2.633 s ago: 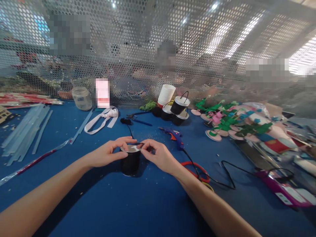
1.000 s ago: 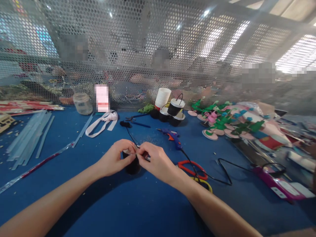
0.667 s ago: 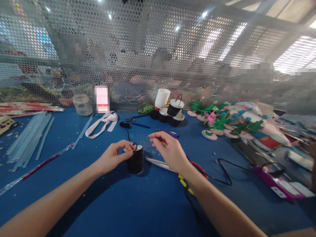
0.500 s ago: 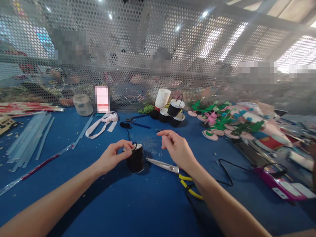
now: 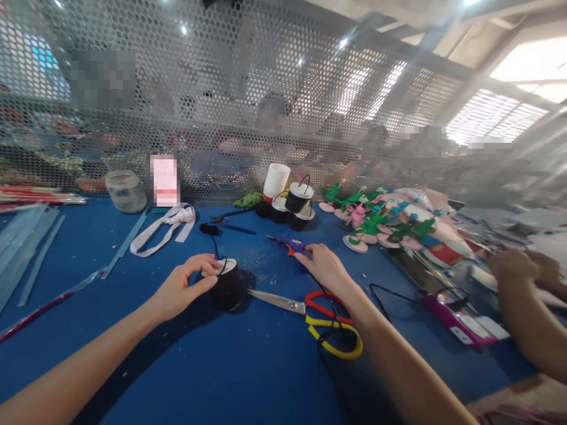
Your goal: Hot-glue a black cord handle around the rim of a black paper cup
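My left hand point(image 5: 188, 287) is at the rim of a small black-wrapped cup point(image 5: 227, 289) with a white top, its thumb and fingers closed at the edge. A black cord rises from the cup's top and runs back to a small black bundle point(image 5: 211, 229). My right hand point(image 5: 328, 268) has its fingers round the handle of a blue glue gun point(image 5: 286, 243) with an orange trigger, nozzle pointing left. Between the hands lie large scissors point(image 5: 283, 302) with red and yellow handles, blades towards the cup. A black cable crosses their handles.
Behind stand stacked white cups point(image 5: 277, 182), black cups with handles point(image 5: 299, 198), pliers point(image 5: 234, 223) and a glass jar point(image 5: 126, 192). White ribbon point(image 5: 163, 233) and glue sticks point(image 5: 26, 242) lie left. Right are green craft pieces point(image 5: 376, 221), a purple device point(image 5: 460, 321) and another person's arm point(image 5: 522, 307).
The view has swung right. My right hand has moved onto the glue gun, which now shows clearly. My left hand stays at the cup. Another person's arm has come into view at right.
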`<action>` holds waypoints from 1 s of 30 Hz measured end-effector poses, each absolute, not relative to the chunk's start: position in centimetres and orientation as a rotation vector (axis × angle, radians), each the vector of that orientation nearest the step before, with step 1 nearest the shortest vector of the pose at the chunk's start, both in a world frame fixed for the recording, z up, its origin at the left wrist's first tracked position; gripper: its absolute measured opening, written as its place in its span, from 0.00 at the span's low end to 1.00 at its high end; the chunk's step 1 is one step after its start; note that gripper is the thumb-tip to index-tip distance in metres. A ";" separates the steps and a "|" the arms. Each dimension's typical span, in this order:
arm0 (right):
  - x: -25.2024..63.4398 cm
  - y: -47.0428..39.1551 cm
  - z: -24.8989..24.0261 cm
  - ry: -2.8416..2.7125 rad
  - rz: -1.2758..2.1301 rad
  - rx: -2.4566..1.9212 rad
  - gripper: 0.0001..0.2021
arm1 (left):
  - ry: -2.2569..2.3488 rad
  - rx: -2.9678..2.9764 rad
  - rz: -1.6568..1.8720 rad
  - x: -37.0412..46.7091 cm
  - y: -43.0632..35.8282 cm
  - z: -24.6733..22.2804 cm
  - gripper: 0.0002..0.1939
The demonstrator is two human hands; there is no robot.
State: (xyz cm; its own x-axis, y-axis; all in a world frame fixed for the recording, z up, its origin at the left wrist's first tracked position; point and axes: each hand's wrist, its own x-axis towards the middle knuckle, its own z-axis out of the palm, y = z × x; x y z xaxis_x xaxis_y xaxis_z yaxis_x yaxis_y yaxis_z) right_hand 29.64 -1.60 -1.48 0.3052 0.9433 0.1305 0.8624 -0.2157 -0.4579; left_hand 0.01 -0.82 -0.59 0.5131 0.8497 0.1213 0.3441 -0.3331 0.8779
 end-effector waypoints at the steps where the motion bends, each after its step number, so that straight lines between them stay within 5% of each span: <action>1: 29.6 -1.4 -1.8 -1.593 0.263 -2.158 0.07 | 0.986 1.901 0.742 0.0 -0.8 -0.6 0.07; 4: 29.6 -0.4 -2.6 -1.537 0.329 -2.202 0.02 | 1.004 1.908 0.719 -0.1 -0.8 -0.6 0.07; 10: 28.5 -0.9 -1.6 -1.408 0.470 -2.081 0.13 | 0.997 1.955 0.701 -0.3 -0.7 -0.6 0.07; 18: 23.6 -6.5 2.6 -1.414 1.122 -1.511 0.10 | 0.917 1.876 0.776 -0.1 -1.1 -0.9 0.07; 30: 20.5 -8.9 1.7 -1.452 1.063 -1.678 0.12 | 0.944 1.844 0.864 0.3 -1.5 -1.3 0.07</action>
